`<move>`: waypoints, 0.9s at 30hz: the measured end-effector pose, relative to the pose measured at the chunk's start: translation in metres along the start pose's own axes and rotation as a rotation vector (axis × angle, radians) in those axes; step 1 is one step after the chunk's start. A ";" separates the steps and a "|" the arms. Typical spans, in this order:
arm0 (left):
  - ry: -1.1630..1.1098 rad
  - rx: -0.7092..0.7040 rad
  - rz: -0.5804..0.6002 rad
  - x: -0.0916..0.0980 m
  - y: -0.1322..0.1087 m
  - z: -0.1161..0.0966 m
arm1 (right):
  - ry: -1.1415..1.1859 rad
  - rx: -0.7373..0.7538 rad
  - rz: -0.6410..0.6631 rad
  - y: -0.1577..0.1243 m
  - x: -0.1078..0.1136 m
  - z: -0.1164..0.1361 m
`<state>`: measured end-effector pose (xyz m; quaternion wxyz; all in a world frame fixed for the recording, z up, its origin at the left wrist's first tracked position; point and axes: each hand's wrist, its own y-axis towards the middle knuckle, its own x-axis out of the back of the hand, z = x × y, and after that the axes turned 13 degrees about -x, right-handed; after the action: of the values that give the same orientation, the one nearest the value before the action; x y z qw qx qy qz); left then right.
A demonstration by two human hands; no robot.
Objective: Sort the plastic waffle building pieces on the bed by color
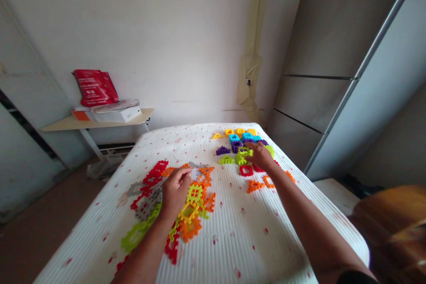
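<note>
Interlocking plastic building pieces with notched edges lie in two groups on the table. My left hand (pixel 176 186) is over the left group with its fingers curled together, and what they hold, if anything, is hidden. Beside it lie a lime square piece (pixel 195 193), a yellow square piece (pixel 188 212), an orange piece (pixel 190 229) and red pieces (pixel 155 173). My right hand (pixel 261 156) reaches over the right group, thumb and forefinger apart at a lime piece (pixel 244 153). Purple pieces (pixel 222 150), blue pieces (pixel 234 138) and a red square frame (pixel 246 170) are around it.
A white ribbed cover with red specks (pixel 229 248) spreads over the table. At the left back, a small wooden table (pixel 63 123) bears a red bag (pixel 95 88) and a white box (pixel 121 113). A tall grey cabinet (pixel 308 66) stands at the right.
</note>
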<state>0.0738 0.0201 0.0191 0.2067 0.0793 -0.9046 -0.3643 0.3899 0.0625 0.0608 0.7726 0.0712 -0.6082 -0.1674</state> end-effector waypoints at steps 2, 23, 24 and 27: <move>0.013 -0.023 0.008 0.000 -0.004 0.001 | -0.066 0.004 0.104 0.010 -0.001 -0.010; 0.084 -0.068 0.037 0.005 -0.011 0.002 | -0.229 0.148 0.275 0.034 -0.020 -0.009; 0.084 -0.069 0.040 0.005 -0.010 0.002 | -0.241 0.148 0.277 0.034 -0.020 -0.009; 0.089 -0.075 0.036 0.005 -0.010 0.000 | -0.270 0.153 0.272 0.035 -0.023 -0.009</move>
<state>0.0690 0.0117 0.0141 0.2560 0.0713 -0.8815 -0.3903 0.4000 0.1023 0.0484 0.6920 0.0237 -0.7211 -0.0226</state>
